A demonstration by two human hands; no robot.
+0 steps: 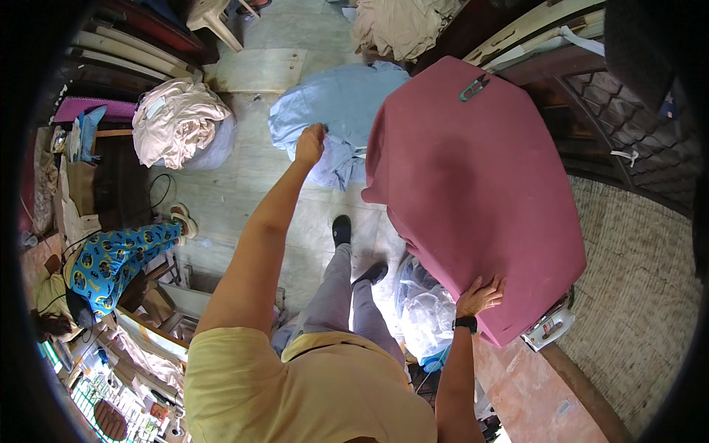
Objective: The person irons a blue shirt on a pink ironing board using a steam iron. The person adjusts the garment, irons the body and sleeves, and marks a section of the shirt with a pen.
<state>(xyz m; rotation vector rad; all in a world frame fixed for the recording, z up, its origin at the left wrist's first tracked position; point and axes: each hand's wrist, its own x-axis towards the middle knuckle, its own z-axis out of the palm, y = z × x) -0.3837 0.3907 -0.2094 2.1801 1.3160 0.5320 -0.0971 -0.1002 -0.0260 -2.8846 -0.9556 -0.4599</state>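
Note:
My left hand (311, 144) is closed, with its arm stretched forward over a heap of light blue cloth (340, 100) on the floor. Whether the fingers grip the cloth or anything else is hidden. To the right stands a table covered with a maroon cloth (480, 184). On its near part rests my right hand (481, 297), palm down with the fingers apart, a dark watch on that wrist. Green-handled thread snips (474, 87) lie on the far end of the cover.
An iron (550, 328) stands by the table's near right corner. Below the table edge is a clear plastic bag (425, 299). A bundle of beige cloth (181, 122) sits at left, another beige heap (402, 26) farther off. A person in blue patterned trousers (118, 262) is at left.

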